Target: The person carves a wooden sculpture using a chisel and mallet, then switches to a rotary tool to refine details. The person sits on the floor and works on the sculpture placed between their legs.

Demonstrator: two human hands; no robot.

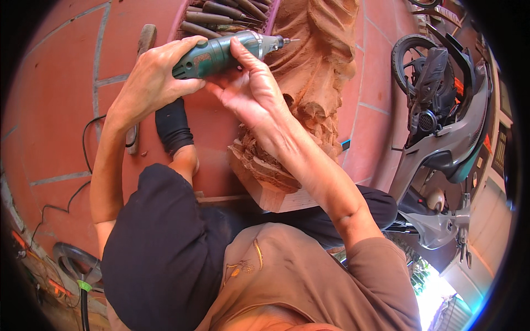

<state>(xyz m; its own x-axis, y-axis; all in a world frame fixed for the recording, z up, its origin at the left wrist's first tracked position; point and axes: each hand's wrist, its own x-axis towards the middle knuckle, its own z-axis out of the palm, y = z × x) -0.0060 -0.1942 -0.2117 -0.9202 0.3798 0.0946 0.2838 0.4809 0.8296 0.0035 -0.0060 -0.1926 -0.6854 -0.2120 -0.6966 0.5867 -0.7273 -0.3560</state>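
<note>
My left hand [152,77] grips the rear of a green rotary hand tool [221,52]. My right hand [248,88] wraps its front, fingers near the silver collar. The tool's thin bit [291,39] points right at a reddish carved wooden piece [314,71] that runs from my lap up past the top edge. The carving's pale squared base [281,196] rests against my dark trousers.
Several wooden-handled chisels [221,14] lie in a tray at the top. A wooden mallet [144,41] lies on the red tiled floor [55,110]. A black cable [85,149] trails left. A scooter [441,121] stands at the right.
</note>
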